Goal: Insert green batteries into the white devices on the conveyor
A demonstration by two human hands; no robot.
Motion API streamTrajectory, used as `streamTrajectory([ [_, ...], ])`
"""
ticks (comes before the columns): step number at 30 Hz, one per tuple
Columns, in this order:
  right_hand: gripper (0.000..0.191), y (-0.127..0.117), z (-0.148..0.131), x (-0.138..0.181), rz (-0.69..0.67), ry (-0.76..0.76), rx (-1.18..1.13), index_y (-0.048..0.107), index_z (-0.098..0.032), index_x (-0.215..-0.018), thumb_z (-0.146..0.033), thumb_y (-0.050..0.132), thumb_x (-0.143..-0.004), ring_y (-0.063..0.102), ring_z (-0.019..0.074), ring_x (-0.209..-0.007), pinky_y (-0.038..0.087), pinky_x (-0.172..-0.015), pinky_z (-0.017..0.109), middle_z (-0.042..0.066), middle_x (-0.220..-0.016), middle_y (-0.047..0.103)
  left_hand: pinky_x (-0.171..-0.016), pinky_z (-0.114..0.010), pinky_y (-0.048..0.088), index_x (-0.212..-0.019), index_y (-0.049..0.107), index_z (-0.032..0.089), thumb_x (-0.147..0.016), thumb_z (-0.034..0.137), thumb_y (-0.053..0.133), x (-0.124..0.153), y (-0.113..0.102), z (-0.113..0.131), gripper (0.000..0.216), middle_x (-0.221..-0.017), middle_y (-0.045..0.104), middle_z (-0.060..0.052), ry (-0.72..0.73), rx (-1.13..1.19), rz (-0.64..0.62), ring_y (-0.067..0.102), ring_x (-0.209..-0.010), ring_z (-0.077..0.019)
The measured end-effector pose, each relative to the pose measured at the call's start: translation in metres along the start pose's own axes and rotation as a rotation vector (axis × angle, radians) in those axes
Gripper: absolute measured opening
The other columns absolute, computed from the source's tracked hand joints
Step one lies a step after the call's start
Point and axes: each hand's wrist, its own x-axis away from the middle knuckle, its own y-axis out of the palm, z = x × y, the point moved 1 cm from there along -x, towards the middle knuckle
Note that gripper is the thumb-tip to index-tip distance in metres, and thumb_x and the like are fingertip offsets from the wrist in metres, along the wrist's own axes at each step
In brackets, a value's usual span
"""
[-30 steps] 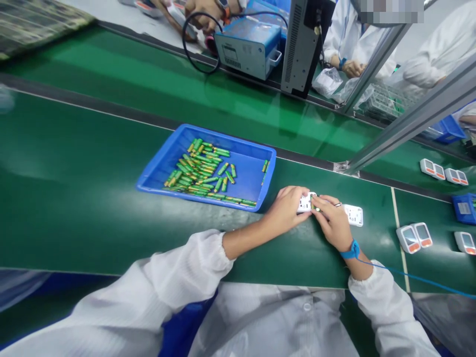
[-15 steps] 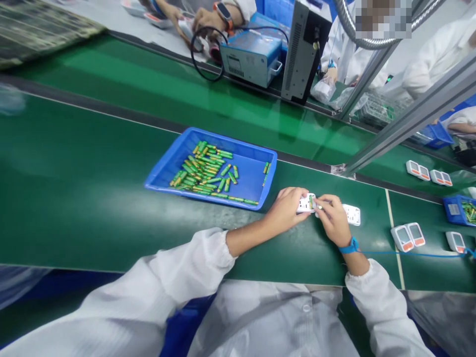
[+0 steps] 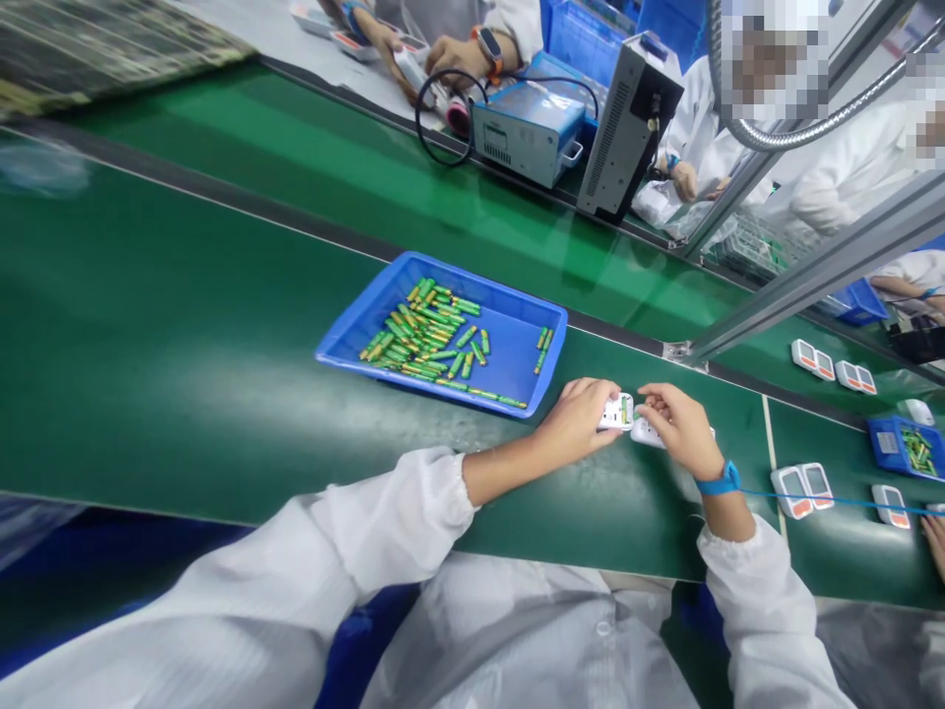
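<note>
My left hand (image 3: 580,418) is closed around a small white plastic device (image 3: 615,413), back side up. A green battery (image 3: 626,410) lies in the device's bay at its right end. Just to the right is my right hand (image 3: 680,425), thumb and forefinger apart and curved toward the device. Under those fingers a second white device (image 3: 648,431) rests on the green work surface, partly covered by the hand. A blue wrist strap with a cord circles my right wrist.
Left of my hands stands a blue tray (image 3: 443,264) of green batteries (image 3: 420,330). Finished-looking white devices (image 3: 802,490) lie to the right, near a small blue bin (image 3: 890,448). A metal post (image 3: 797,266) rises behind. Co-workers sit across the line; another person's hand (image 3: 934,540) shows at the right edge.
My right hand has drawn slightly right, its fingers parting from the held device and covering more of the second one. The view has shifted; another person's hand has appeared at the right edge.
</note>
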Motion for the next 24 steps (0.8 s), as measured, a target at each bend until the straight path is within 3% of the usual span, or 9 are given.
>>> streamTrajectory([
  [4, 0.033, 0.010, 0.002, -0.007, 0.086, 0.156, -0.083, 0.076, -0.023, -0.097, -0.056, 0.079, -0.097, 0.074, 0.0219, -0.075, 0.061, -0.076, 0.035, 0.003, -0.084, 0.079, -0.113, -0.052, 0.049, -0.126, 0.058, 0.023, -0.088, 0.026, 0.087, 0.000, 0.000, 0.000, 0.048, -0.136, 0.070, -0.010, -0.006, 0.002, -0.004, 0.064, -0.130, -0.0341],
  [8, 0.029, 0.019, 0.000, -0.005, 0.132, 0.122, -0.031, 0.077, -0.024, -0.092, -0.052, 0.075, -0.101, 0.075, 0.0233, -0.077, 0.061, -0.078, 0.037, 0.004, -0.086, 0.081, -0.112, -0.051, 0.050, -0.125, 0.057, 0.023, -0.088, 0.026, 0.088, -0.001, 0.000, 0.001, 0.048, -0.134, 0.071, -0.010, -0.013, 0.000, 0.000, 0.064, -0.129, -0.0336],
  [12, 0.026, 0.028, -0.004, 0.010, 0.081, -0.081, 0.142, 0.082, -0.024, -0.113, -0.036, 0.060, -0.111, 0.075, 0.0303, -0.106, 0.061, -0.099, 0.049, 0.011, -0.116, 0.083, -0.109, -0.050, 0.051, -0.124, 0.057, 0.023, -0.090, 0.028, 0.086, 0.000, -0.001, 0.002, 0.045, -0.133, 0.070, -0.010, -0.020, -0.008, 0.000, 0.065, -0.128, -0.0337],
  [17, 0.045, 0.037, -0.002, 0.033, 0.037, -0.190, 0.269, 0.075, -0.024, -0.146, -0.020, 0.048, -0.110, 0.064, 0.0368, -0.127, 0.058, -0.110, 0.064, 0.016, -0.150, 0.072, -0.110, -0.052, 0.052, -0.127, 0.057, 0.023, -0.091, 0.029, 0.085, 0.002, -0.001, 0.002, 0.045, -0.133, 0.070, -0.011, -0.011, -0.028, -0.003, 0.064, -0.129, -0.0346],
  [21, 0.042, 0.034, 0.001, 0.034, 0.033, -0.174, 0.220, 0.075, -0.026, -0.146, -0.025, 0.051, -0.112, 0.065, 0.0359, -0.131, 0.057, -0.115, 0.064, 0.015, -0.150, 0.072, -0.112, -0.053, 0.052, -0.128, 0.058, 0.023, -0.091, 0.028, 0.086, 0.001, 0.001, -0.001, 0.047, -0.134, 0.070, -0.012, -0.004, -0.029, 0.003, 0.064, -0.129, -0.0344],
  [24, 0.041, 0.028, -0.002, 0.033, 0.110, -0.059, 0.099, 0.074, -0.025, -0.147, -0.039, 0.063, -0.110, 0.070, 0.0343, -0.131, 0.057, -0.117, 0.059, 0.015, -0.146, 0.075, -0.117, -0.055, 0.051, -0.131, 0.058, 0.023, -0.093, 0.027, 0.085, 0.001, -0.003, 0.000, 0.046, -0.141, 0.070, -0.013, 0.069, -0.002, 0.020, 0.063, -0.134, -0.0337],
])
